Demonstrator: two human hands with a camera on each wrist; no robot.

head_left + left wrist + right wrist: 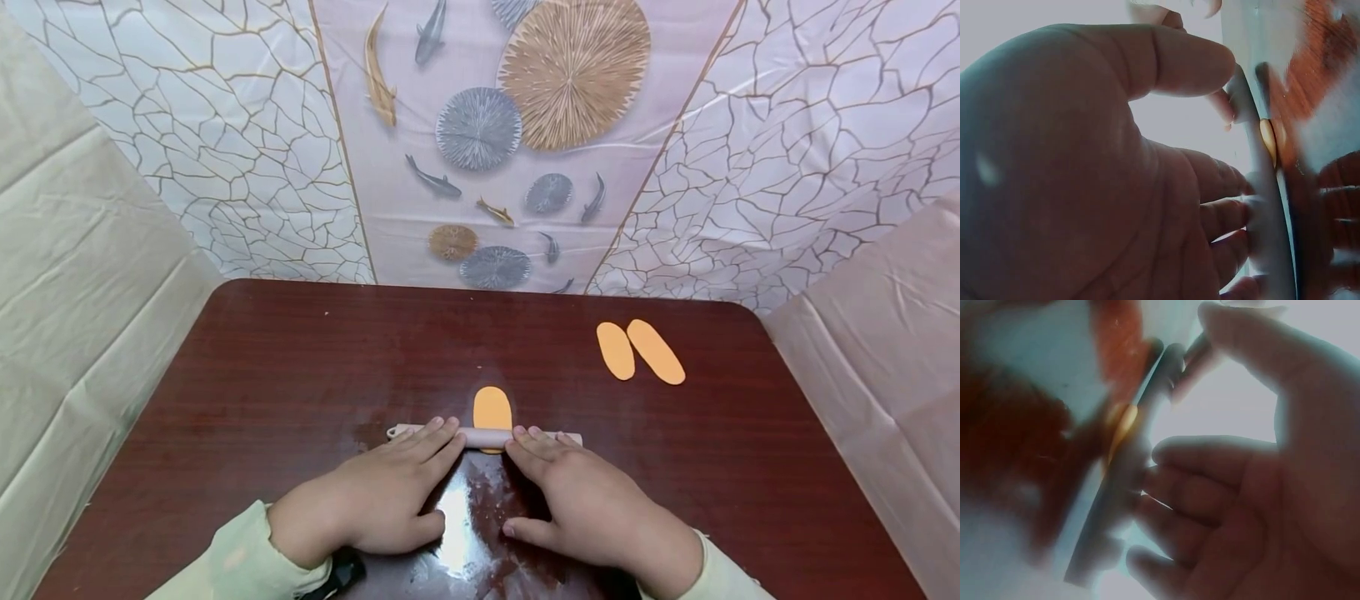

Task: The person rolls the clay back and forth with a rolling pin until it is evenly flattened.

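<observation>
A pale rolling pin lies crosswise over an orange oval of flattened dough near the middle of the table. On the pin's left part rest the straight fingers of my left hand, thumb held apart. My right hand presses the pin's right part in the same way, fingers stretched over it. The left wrist view shows the rolling pin under the fingertips, with a sliver of dough beyond it. In the right wrist view, blurred, the dough shows beside the pin.
Two more flat orange ovals, a shorter one and a longer one, lie at the back right of the dark wooden table. A patterned cloth hangs behind the table. Plain fabric stands along the left side.
</observation>
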